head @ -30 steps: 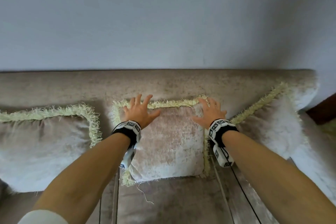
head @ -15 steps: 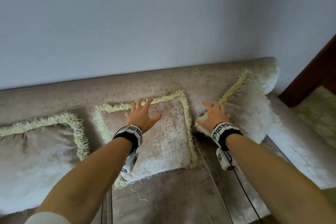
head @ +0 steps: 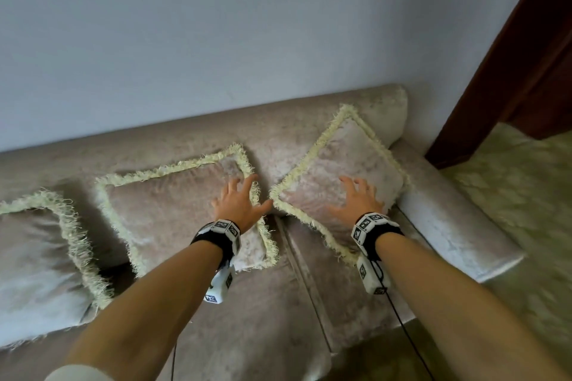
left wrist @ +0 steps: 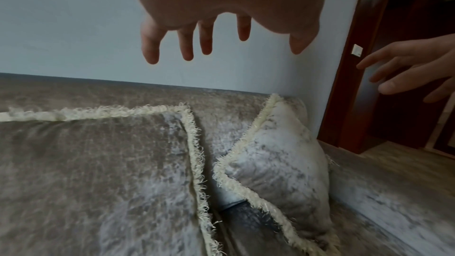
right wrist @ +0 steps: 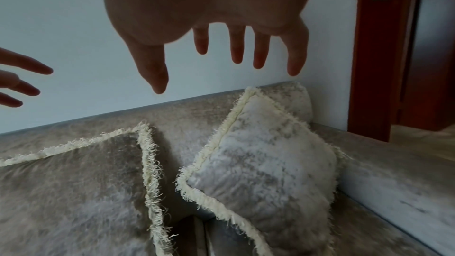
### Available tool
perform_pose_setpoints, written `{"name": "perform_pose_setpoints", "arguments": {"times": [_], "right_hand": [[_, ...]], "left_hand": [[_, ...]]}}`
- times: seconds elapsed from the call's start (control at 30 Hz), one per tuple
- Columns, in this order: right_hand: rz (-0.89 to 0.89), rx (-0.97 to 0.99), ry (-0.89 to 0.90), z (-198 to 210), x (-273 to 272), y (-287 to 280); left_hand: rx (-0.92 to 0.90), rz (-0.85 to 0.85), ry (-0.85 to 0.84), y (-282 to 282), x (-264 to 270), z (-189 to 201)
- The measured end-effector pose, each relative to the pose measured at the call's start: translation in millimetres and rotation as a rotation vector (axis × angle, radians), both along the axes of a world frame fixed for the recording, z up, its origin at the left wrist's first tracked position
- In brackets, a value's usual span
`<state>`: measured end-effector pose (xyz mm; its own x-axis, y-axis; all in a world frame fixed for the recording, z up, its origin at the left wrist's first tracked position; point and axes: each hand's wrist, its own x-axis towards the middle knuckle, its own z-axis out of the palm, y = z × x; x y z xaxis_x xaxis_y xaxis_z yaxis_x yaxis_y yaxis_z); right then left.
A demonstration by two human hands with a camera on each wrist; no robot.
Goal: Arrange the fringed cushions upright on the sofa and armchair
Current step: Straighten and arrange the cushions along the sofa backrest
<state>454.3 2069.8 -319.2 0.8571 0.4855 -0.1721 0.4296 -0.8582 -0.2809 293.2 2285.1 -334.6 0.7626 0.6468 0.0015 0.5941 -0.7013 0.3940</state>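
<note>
Three beige velvet cushions with pale yellow fringe lean against the back of a beige sofa [head: 185, 133]. The middle cushion [head: 173, 210] stands upright. The right cushion [head: 337, 170] sits tilted on one corner beside the armrest [head: 448, 226]. The left cushion [head: 31, 257] is at the frame's left edge. My left hand [head: 240, 201] hovers with spread fingers over the middle cushion's right edge. My right hand [head: 356, 198] hovers open in front of the right cushion. In both wrist views the fingers [left wrist: 187, 46] [right wrist: 236, 46] are splayed, holding nothing, clear of the cushions [left wrist: 278, 172] [right wrist: 265, 172].
A pale blue wall [head: 216, 40] rises behind the sofa. A dark red wooden door frame [head: 510, 71] stands to the right, with a patterned greenish floor [head: 510, 210] beyond the armrest. A seam [head: 303, 281] splits the seat cushions.
Both hands came off the middle cushion and moved right. The right hand now hovers at the right cushion; the left is at the middle cushion's right edge. My view swung right.
</note>
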Motion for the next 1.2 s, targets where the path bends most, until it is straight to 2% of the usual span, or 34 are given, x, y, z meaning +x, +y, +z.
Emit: {"name": "perform_pose_setpoints", "arguments": {"times": [0.3, 0.53, 0.7, 0.97, 1.2], "right_hand": [[-0.125, 0.062, 0.041, 0, 48, -82], [-0.132, 0.015, 0.046, -9, 85, -96], [-0.094, -0.016, 0.031, -16, 132, -67], [0.072, -0.073, -0.01, -23, 232, 11], [0.15, -0.152, -0.029, -29, 299, 63]], "left_hand": [[-0.03, -0.096, -0.028, -62, 72, 8], [-0.052, -0.09, 0.007, -74, 120, -4], [-0.06, -0.051, 0.006, -59, 158, -16], [-0.165, 0.112, -0.019, 9, 233, -41], [-0.208, 0.186, 0.018, 38, 262, -60]]}}
